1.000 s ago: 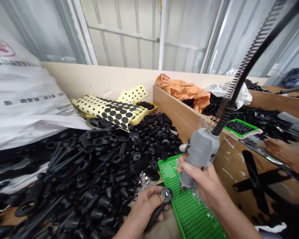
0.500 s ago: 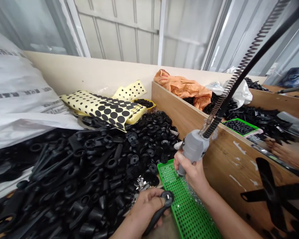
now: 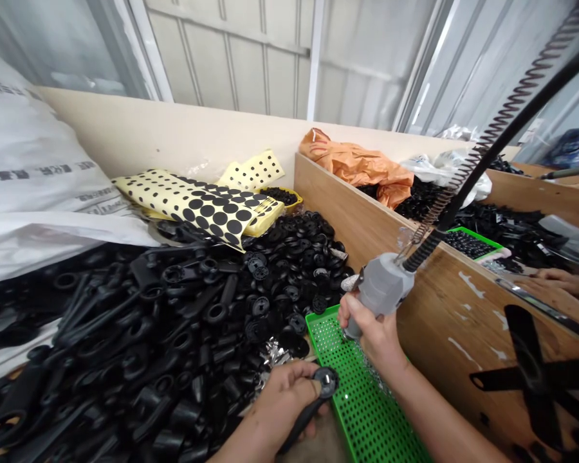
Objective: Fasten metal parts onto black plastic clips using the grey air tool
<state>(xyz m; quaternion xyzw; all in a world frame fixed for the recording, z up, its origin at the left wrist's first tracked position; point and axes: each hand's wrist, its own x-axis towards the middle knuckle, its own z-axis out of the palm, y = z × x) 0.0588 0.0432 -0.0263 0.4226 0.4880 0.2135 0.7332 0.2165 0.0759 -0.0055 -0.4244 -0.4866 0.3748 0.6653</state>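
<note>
My left hand [image 3: 280, 406] grips a black plastic handle part [image 3: 309, 405] with a round head, low in the middle, at the near edge of the heap. My right hand [image 3: 369, 328] is wrapped around a grey powered screwdriver [image 3: 379, 290] whose tip points down into the far end of a green perforated tray [image 3: 361, 405]. Small shiny screws lie in that tray by the tool tip. A black cable with a spring sleeve [image 3: 482, 148] rises from the tool to the upper right.
A big heap of black plastic parts [image 3: 149, 328] fills the left. Yellow sheets with black dots [image 3: 202, 206] lie behind it, next to a white sack [image 3: 38, 186]. A wooden divider [image 3: 415, 283] stands on the right; beyond it an orange bag [image 3: 361, 168] and another person's hand [image 3: 567, 281].
My right hand has carried the screwdriver from near my left hand to the far end of the green tray. My left hand kept hold of the black part.
</note>
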